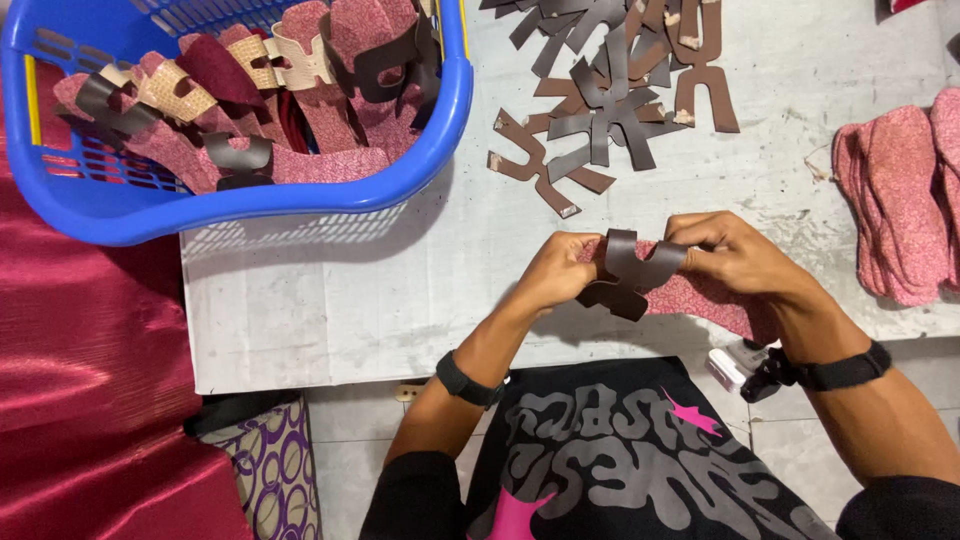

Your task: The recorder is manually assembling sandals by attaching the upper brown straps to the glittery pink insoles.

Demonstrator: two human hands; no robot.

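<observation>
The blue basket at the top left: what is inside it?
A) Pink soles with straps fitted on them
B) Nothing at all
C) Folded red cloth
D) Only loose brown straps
A: the blue basket holds a heap of pink soles with straps in brown and tan wrapped over them.

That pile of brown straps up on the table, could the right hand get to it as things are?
Probably yes: bare table lies between the right hand and the pile of brown straps, though that hand now grips a brown strap.

Basket (300,200) left, straps (610,100) behind, insoles (900,210) right on table (400,300).
</observation>
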